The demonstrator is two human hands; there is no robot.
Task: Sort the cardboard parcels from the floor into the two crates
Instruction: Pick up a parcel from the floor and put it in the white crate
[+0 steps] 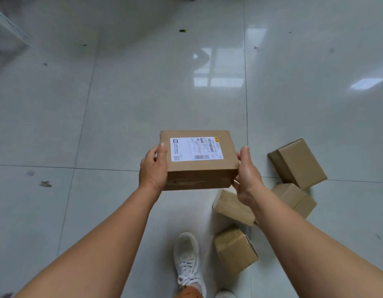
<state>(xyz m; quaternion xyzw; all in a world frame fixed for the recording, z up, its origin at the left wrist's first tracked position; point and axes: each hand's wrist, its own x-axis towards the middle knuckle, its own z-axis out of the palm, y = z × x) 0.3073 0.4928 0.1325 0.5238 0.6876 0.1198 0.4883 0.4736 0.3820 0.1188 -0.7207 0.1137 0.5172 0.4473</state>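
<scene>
The person held one flat cardboard parcel [199, 160] in front of the body, above the tiled floor [121, 104] and not touching it. The left hand [152, 168] gripped the left end of the parcel, with the thumb on the top edge and the fingers hidden under it. The right hand [247, 171] gripped the right end in the same way, the thumb lying along the top corner. So each grip was clamped on the parcel, one at each side. A white shipping label [196, 149] with barcodes faced up on the top of the parcel. Four other brown parcels lay on the floor to the right, close together: a larger one [298, 163] farthest away, one [296, 198] partly behind the right forearm, one [232, 208] beside it, and one [235, 250] nearest to the white sneaker [187, 254]. The crates were not in the view.
</scene>
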